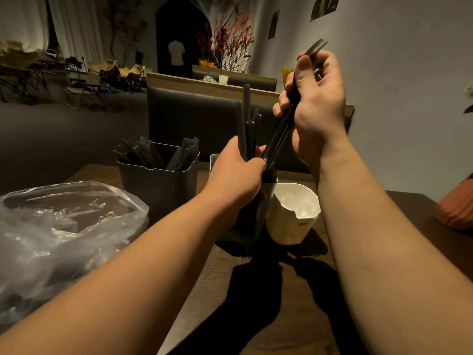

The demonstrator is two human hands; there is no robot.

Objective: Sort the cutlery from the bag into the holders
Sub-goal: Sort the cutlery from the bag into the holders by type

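My left hand (236,166) grips a bundle of black cutlery (246,119) upright above the table's middle, its lower ends hanging down to the table. My right hand (313,98) holds a couple of long black pieces (279,135) slanting down toward that bundle, fork tines (317,46) sticking out above the fingers. A dark two-part holder (158,185) behind the left hand carries several black utensils. A white holder (291,224) stands right of the bundle; nothing shows inside it. The clear plastic bag (58,226) lies at the left.
A dark wooden table (294,303) carries everything. A grey padded bench back (194,119) rises behind it. An orange object (458,208) sits at the right edge. The wall runs close on the right.
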